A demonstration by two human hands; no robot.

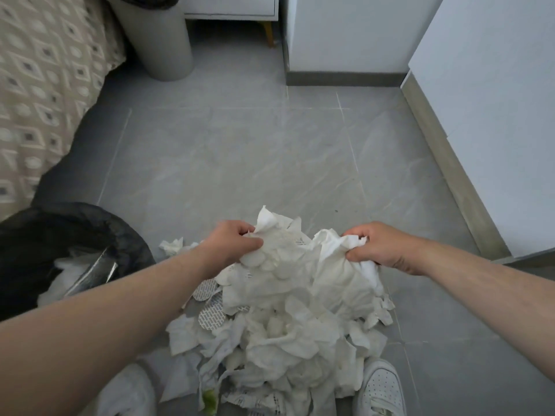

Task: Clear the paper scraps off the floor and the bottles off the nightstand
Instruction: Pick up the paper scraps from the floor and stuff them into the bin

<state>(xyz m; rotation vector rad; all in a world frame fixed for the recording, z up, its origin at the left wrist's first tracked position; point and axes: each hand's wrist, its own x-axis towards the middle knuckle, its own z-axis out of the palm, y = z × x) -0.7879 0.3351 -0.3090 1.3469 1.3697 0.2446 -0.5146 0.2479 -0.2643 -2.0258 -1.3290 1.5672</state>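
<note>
— What's closest to you?

— My white shoes [380,388], and between them the low end of the paper scraps [285,331], a loose heap on the floor [240,160]. Both hands are clenched on its upper end. My left hand [237,244] bunches a crumpled sheet and my right hand [381,246] grips another wad.

— What worries you?

— I hold only the top layer. If I lift, I expect the pieces underneath to drop away, since nothing binds them. The small round patterned discs [211,313] on the left side could slide out and scatter. If I carry too big an armful leftward, it may shed scraps beside the bin instead of into it.

— Which bin?

— The black-lined bin [90,217] just left of the heap, by my left forearm. It holds white paper and something shiny and silvery; I can't tell what. One stray scrap [172,246] lies beside its rim.

— Anything farther?

— A grey bin [162,49] stands by the bed [45,85], well apart from me, with a dark liner at its top. Its contents are hidden. Behind it is the nightstand [231,9]. Only its lower edge shows, so I see no bottles.
</note>
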